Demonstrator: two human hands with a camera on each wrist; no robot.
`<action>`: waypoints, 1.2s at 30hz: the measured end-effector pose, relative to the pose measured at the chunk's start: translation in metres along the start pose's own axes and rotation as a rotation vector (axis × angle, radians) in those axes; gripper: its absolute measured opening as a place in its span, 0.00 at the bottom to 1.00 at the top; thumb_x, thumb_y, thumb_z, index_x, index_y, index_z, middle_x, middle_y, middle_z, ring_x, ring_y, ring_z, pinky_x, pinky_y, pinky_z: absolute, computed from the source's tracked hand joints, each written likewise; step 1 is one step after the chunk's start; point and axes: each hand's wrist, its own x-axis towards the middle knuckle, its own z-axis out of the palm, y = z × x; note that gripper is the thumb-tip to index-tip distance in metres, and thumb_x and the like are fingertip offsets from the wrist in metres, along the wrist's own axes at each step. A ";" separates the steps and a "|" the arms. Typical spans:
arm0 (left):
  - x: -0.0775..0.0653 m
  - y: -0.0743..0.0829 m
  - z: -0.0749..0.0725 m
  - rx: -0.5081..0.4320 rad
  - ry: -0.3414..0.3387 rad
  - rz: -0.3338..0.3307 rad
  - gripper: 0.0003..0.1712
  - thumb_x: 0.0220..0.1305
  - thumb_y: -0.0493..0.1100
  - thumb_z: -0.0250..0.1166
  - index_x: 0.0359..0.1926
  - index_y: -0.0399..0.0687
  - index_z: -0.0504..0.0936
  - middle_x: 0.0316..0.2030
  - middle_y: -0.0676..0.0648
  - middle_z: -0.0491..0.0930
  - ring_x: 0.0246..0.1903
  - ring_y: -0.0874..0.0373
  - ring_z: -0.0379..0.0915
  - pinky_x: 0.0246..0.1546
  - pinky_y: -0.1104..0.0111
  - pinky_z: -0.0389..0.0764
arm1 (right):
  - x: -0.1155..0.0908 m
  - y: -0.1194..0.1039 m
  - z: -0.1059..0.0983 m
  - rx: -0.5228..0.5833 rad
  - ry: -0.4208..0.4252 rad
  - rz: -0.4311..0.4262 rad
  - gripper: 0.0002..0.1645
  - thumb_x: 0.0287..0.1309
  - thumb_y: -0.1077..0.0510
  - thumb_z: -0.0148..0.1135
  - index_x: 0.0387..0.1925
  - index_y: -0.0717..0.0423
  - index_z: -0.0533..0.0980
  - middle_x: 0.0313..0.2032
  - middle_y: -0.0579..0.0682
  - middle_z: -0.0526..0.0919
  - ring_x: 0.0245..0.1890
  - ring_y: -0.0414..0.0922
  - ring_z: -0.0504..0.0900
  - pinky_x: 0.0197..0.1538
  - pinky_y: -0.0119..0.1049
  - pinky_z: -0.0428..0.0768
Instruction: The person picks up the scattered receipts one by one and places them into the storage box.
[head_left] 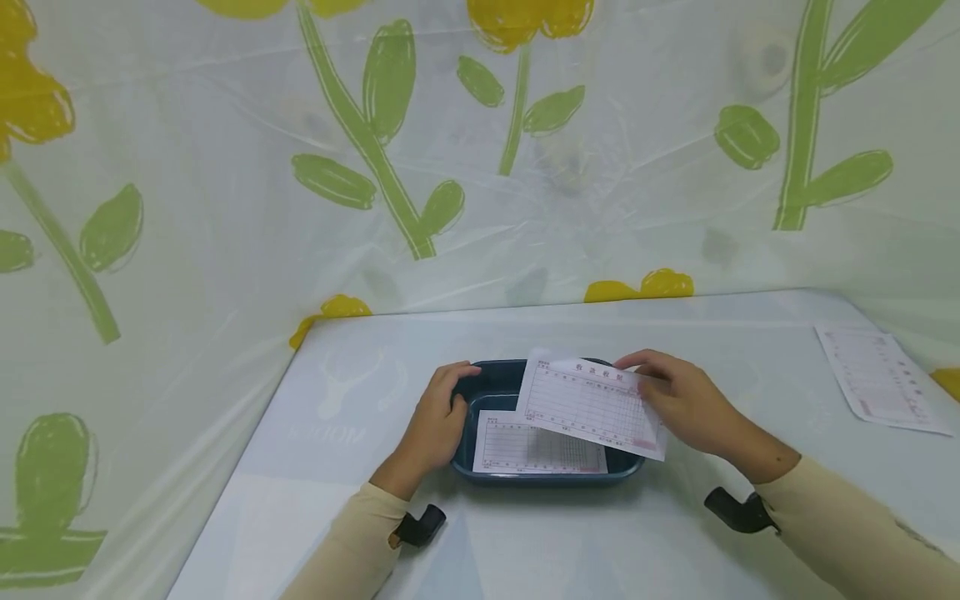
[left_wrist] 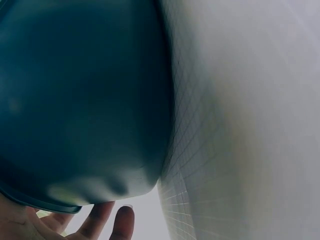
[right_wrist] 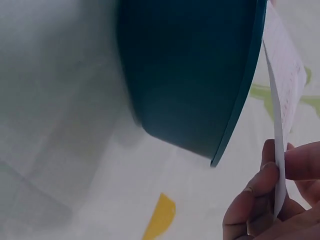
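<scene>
A dark blue rectangular plastic basin point(head_left: 491, 379) rests on the table, and my left hand point(head_left: 435, 421) grips its left end at the rim. In the left wrist view the basin's outer wall point(left_wrist: 85, 100) fills much of the picture, with fingers point(left_wrist: 95, 220) beside it. My right hand point(head_left: 690, 408) pinches a printed receipt form point(head_left: 581, 400) by its right edge, thumb on one face and fingers on the other. That form is tilted and overlaps the basin's right part. Inside the basin lies another receipt form point(head_left: 510, 442), partly covered by the held one.
Farther right on the table point(head_left: 360, 392) lies another printed sheet point(head_left: 881, 379). A hanging cloth point(head_left: 645, 167) with green stems and yellow flowers closes off the back and left. Black mounts point(head_left: 738, 510) sit at both wrists.
</scene>
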 end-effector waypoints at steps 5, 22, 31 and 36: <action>0.000 0.000 -0.001 -0.010 0.007 0.014 0.25 0.70 0.32 0.46 0.64 0.52 0.73 0.70 0.48 0.67 0.73 0.50 0.61 0.72 0.51 0.64 | 0.006 -0.006 0.010 -0.007 -0.019 -0.050 0.22 0.66 0.70 0.49 0.55 0.49 0.77 0.53 0.60 0.81 0.45 0.52 0.76 0.33 0.31 0.72; -0.001 -0.003 -0.001 -0.040 -0.005 0.029 0.27 0.69 0.29 0.42 0.64 0.51 0.73 0.70 0.47 0.67 0.73 0.50 0.61 0.72 0.50 0.63 | 0.024 -0.021 0.051 -0.068 -0.062 -0.226 0.22 0.62 0.75 0.47 0.50 0.56 0.79 0.50 0.54 0.84 0.41 0.45 0.79 0.45 0.40 0.79; -0.001 -0.003 -0.001 -0.032 -0.009 0.025 0.28 0.70 0.30 0.42 0.65 0.53 0.73 0.70 0.49 0.66 0.73 0.50 0.60 0.72 0.50 0.63 | 0.033 -0.020 0.064 -0.144 -0.121 -0.197 0.20 0.65 0.72 0.49 0.50 0.53 0.80 0.52 0.53 0.84 0.44 0.45 0.80 0.50 0.43 0.83; 0.000 -0.002 -0.001 -0.030 -0.008 0.026 0.28 0.71 0.30 0.43 0.65 0.53 0.72 0.71 0.48 0.66 0.74 0.51 0.59 0.72 0.50 0.63 | 0.037 -0.018 0.071 -0.189 -0.122 -0.197 0.19 0.66 0.71 0.50 0.51 0.53 0.79 0.52 0.52 0.84 0.44 0.44 0.80 0.52 0.44 0.82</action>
